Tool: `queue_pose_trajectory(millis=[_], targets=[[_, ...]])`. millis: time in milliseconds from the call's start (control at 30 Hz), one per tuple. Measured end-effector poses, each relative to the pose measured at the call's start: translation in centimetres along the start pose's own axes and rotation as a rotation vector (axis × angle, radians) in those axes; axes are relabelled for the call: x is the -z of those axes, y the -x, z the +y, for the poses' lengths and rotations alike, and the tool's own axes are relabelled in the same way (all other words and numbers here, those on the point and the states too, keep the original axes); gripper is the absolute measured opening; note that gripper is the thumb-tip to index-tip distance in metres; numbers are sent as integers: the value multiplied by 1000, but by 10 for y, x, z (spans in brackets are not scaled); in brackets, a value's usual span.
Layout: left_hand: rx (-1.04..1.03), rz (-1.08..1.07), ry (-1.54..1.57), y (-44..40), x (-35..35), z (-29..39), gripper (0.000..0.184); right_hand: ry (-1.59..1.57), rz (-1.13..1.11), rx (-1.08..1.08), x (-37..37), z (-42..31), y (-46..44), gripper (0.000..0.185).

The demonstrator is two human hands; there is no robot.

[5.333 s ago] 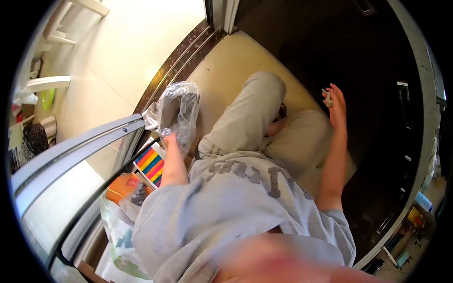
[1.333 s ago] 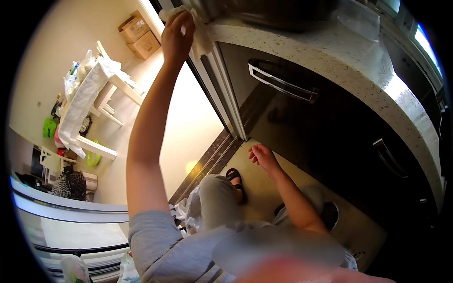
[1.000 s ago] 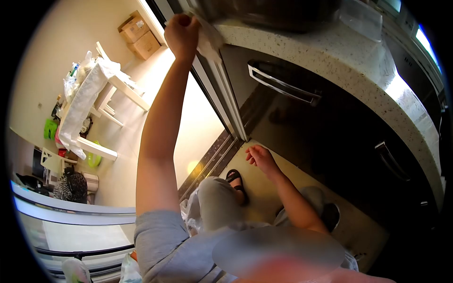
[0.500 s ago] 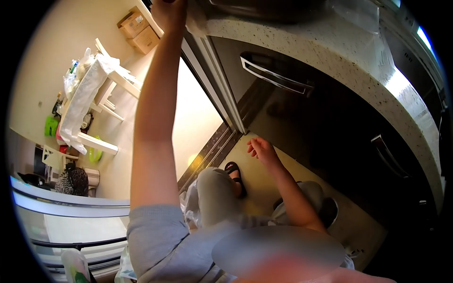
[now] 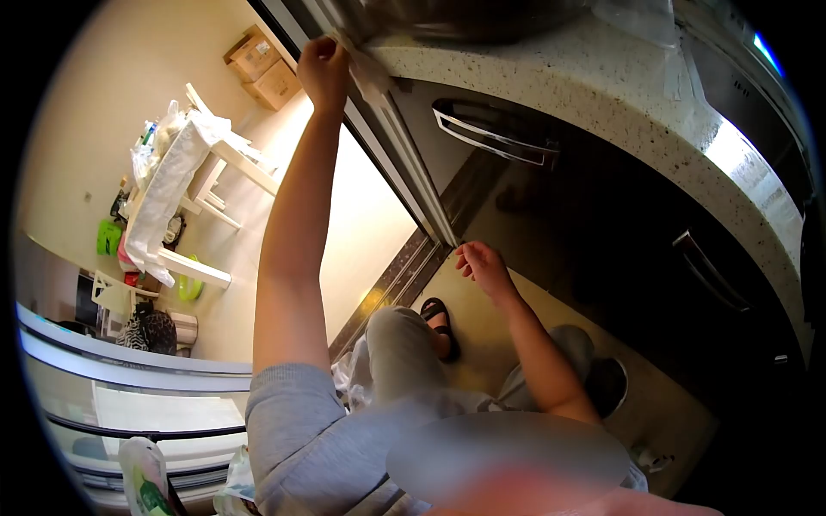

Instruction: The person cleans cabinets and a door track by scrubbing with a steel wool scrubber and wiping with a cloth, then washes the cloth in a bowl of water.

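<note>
The left hand [image 5: 324, 64] grips one pale cloth [image 5: 368, 77] against the door frame [image 5: 400, 138], its long axis slanting down the frame beside the bench [image 5: 594, 95]. The right hand [image 5: 482, 265] curls loosely, contents unclear. Two cardboard boxes [image 5: 262, 69] sit stacked.

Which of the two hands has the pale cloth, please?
The left hand, raised at the door frame with the pale cloth; the right hand, lower down, shows nothing held.
</note>
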State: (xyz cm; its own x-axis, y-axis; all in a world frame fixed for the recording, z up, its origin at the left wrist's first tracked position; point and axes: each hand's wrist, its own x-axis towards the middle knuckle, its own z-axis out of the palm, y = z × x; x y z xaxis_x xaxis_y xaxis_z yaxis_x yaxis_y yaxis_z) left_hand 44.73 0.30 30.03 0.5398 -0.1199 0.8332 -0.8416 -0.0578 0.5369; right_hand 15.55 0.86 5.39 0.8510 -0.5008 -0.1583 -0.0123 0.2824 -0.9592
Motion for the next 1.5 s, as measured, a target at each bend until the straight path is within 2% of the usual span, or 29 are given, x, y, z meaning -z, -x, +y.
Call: queue_pose_trajectory(millis=[100,233,367,500,633,667,767,867,967,1100,1133,1233,1367,1500], targets=[[29,81,-38,-11,-4,18,21,-30,-58,43,-1,14,-7,23],[52,207,-137,-3,-20,9,20,28,-29,7,-4,3,-4,23],[16,178,-116,-6,-16,-1,24,2,-32,12,-3,2,0,23],[97,168,-82,-4,-15,4,23,17,-51,26,0,5,1,24],[68,128,-165,-13,-16,6,24,8,-35,16,0,9,-3,24],[78,95,-145,-11,-14,10,27,13,-39,19,-1,11,-4,24],[-83,14,-48,-2,-7,-4,30,39,-32,5,-1,9,-1,23],[-145,-128,-90,8,8,-16,32,33,-22,13,-3,4,-3,23],[-73,-175,71,21,9,-22,30,20,-18,10,-3,1,0,23],[-29,0,-2,-6,0,-5,25,11,-31,10,-2,3,-1,23],[1,70,61,-19,-5,-6,25,4,-36,15,-2,4,-2,23],[-14,98,-49,-33,-5,10,26,6,-35,30,-2,3,-4,23],[-94,18,-93,-12,-2,8,26,28,-34,24,-5,4,-5,24],[-62,-103,-201,1,4,-3,25,15,-12,12,-3,2,1,24]])
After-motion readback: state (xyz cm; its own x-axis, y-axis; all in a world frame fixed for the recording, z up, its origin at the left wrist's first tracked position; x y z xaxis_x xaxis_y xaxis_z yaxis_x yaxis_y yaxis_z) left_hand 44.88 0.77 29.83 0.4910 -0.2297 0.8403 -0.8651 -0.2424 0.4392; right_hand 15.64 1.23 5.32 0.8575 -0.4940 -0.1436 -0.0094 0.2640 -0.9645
